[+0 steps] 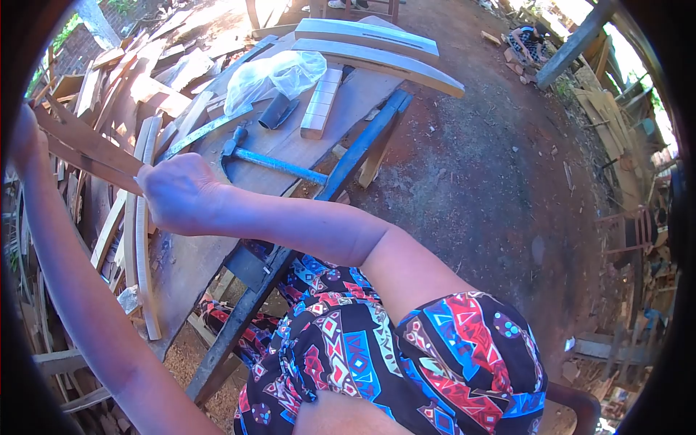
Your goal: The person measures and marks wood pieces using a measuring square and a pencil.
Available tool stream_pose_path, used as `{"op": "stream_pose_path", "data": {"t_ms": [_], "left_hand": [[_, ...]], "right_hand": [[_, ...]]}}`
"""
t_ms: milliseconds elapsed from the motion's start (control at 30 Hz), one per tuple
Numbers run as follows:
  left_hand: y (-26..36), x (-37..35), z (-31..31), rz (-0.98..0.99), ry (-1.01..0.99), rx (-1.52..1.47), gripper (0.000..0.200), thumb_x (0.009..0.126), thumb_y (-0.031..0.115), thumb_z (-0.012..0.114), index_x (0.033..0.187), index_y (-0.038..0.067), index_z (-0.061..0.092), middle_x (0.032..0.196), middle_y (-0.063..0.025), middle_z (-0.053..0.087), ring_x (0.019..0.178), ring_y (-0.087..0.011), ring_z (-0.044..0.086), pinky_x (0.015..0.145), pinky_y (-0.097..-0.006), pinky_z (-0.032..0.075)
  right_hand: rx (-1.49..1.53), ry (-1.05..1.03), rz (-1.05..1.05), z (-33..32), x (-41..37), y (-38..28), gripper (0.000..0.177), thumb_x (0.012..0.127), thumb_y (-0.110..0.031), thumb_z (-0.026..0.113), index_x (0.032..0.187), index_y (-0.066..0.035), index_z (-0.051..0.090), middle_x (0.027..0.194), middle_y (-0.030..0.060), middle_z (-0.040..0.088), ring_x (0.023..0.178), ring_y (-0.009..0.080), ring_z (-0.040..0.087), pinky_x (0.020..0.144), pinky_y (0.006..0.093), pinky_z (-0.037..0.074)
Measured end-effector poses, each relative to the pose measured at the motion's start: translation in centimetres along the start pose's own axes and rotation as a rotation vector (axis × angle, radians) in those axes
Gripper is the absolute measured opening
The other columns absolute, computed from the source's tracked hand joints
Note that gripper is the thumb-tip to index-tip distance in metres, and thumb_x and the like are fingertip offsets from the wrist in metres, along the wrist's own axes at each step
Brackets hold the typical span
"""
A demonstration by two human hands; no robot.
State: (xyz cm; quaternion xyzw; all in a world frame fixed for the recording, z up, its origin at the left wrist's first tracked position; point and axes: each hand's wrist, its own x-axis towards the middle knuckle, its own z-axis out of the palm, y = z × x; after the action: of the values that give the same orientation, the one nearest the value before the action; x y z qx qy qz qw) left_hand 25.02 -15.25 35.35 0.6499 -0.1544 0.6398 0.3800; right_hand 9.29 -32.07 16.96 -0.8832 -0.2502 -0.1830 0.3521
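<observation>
A flat brown strip [98, 148], perhaps sandpaper, stretches between my hands at the left; it shows two overlapping bands. My right hand [181, 194] is closed in a fist on its near end, with the thumb on top. At the far left, partly lost in the dark rim of the view, my left hand [27, 138] grips the other end. Below and right of the strip, a hammer [275, 164] lies on the wooden table [196, 250], its head near my right wrist. Narrow pale wood strips [148, 290] lie under my right hand.
On the table lie a clear plastic bag [272, 78], a dark curved piece [278, 112], a marked wooden block [322, 105] and long curved boards [370, 38]. Scrap wood [134, 80] is piled at the left. Another person [527, 45] sits far off by a post [576, 45].
</observation>
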Motion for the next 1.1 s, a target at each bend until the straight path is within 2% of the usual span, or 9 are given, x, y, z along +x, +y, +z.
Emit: {"op": "stream_pose_path", "data": {"t_ms": [333, 533, 633, 867, 933, 1100], "left_hand": [[0.0, -0.6, 0.0, -0.011, -0.006, -0.005, 0.045, 0.099, 0.032, 0.045, 0.100, -0.011, 0.055, 0.087, -0.0279, 0.059, 0.075, -0.0296, 0.055, 0.065, -0.0414, 0.045], [0.3, -0.6, 0.4, -0.009, -0.014, -0.002, 0.045, 0.099, 0.032, 0.045, 0.100, -0.012, 0.055, 0.087, -0.0282, 0.059, 0.075, -0.0303, 0.056, 0.065, -0.0416, 0.046], [0.4, -0.5, 0.2, -0.001, -0.006, 0.010, 0.045, 0.099, 0.032, 0.045, 0.100, -0.012, 0.055, 0.087, -0.0284, 0.059, 0.075, -0.0307, 0.056, 0.065, -0.0417, 0.046], [0.1, 0.6, 0.3, -0.008, 0.006, 0.007, 0.046, 0.099, 0.032, 0.045, 0.100, -0.012, 0.055, 0.088, -0.0287, 0.059, 0.075, -0.0315, 0.056, 0.065, -0.0419, 0.046], [0.1, 0.8, 0.0, -0.009, 0.013, 0.011, 0.046, 0.099, 0.032, 0.045, 0.100, -0.012, 0.055, 0.088, -0.0288, 0.059, 0.075, -0.0318, 0.056, 0.065, -0.0419, 0.046], [0.2, 0.5, -0.4, -0.004, 0.014, 0.026, 0.046, 0.099, 0.032, 0.044, 0.100, -0.013, 0.056, 0.088, -0.0291, 0.060, 0.075, -0.0324, 0.057, 0.065, -0.0421, 0.047]], "right_hand": [[0.022, -0.089, 0.123, -2.5, -6.3, 0.6, 0.011, 0.080, -0.009, 0.055, 0.083, 0.001, 0.054, 0.062, 0.0195, 0.061, 0.060, 0.0358, 0.064, 0.056, 0.0444, 0.049], [0.028, 0.020, 0.048, -1.2, -1.6, 1.2, 0.013, 0.081, -0.012, 0.056, 0.086, 0.001, 0.056, 0.067, 0.0191, 0.063, 0.067, 0.0349, 0.066, 0.060, 0.0445, 0.050], [0.054, -0.006, 0.089, -0.7, -0.2, 0.2, 0.015, 0.081, -0.012, 0.056, 0.087, 0.001, 0.057, 0.071, 0.0188, 0.064, 0.070, 0.0342, 0.066, 0.062, 0.0441, 0.050], [0.041, -0.004, 0.084, -2.2, -4.4, 0.8, 0.013, 0.082, -0.012, 0.056, 0.087, 0.000, 0.057, 0.067, 0.0183, 0.064, 0.065, 0.0349, 0.065, 0.059, 0.0448, 0.050], [0.036, -0.053, 0.155, -2.2, -6.2, 1.1, 0.012, 0.082, -0.013, 0.055, 0.086, -0.001, 0.057, 0.066, 0.0183, 0.063, 0.063, 0.0356, 0.065, 0.058, 0.0450, 0.050], [0.012, -0.021, 0.105, -1.4, -3.5, 1.3, 0.012, 0.083, -0.013, 0.055, 0.086, -0.002, 0.057, 0.065, 0.0177, 0.063, 0.063, 0.0353, 0.065, 0.057, 0.0445, 0.050]]}}
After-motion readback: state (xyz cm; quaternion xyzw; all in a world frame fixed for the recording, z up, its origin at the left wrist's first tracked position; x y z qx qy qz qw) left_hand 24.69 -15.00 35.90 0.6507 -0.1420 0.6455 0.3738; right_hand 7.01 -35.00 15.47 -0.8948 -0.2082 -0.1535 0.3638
